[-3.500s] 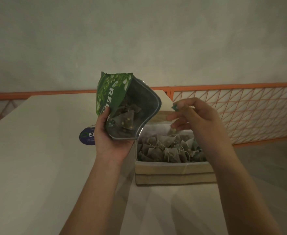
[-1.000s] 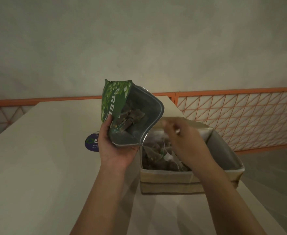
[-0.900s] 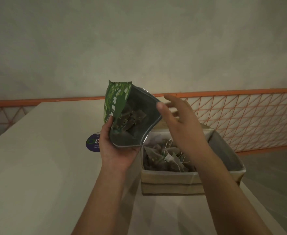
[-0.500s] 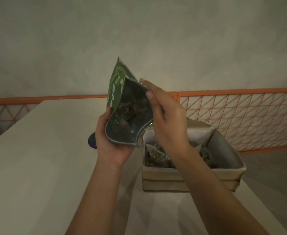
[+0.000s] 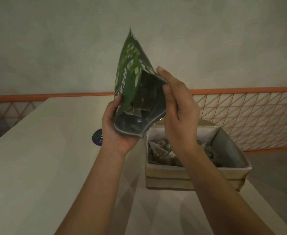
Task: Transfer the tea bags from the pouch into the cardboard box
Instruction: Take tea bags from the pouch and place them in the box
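My left hand (image 5: 115, 131) grips the green pouch (image 5: 130, 77) near its open mouth, holding it raised and tipped with the mouth facing down toward me. Several tea bags (image 5: 139, 107) show inside the pouch. My right hand (image 5: 180, 112) lies against the pouch's right side with fingers nearly straight, touching its edge. Below it the open cardboard box (image 5: 190, 175) stands on the white table (image 5: 37, 167). More tea bags (image 5: 159, 151) lie in the box, partly hidden by my right wrist.
A round dark blue sticker (image 5: 97, 137) lies on the table behind my left hand. An orange mesh railing (image 5: 249, 116) runs behind the table and to the right. The table's right edge (image 5: 266, 209) lies just past the box.
My right hand left the box and came up to the pouch's right side. My left hand lifted and tipped the pouch higher, so its closed end now points up.
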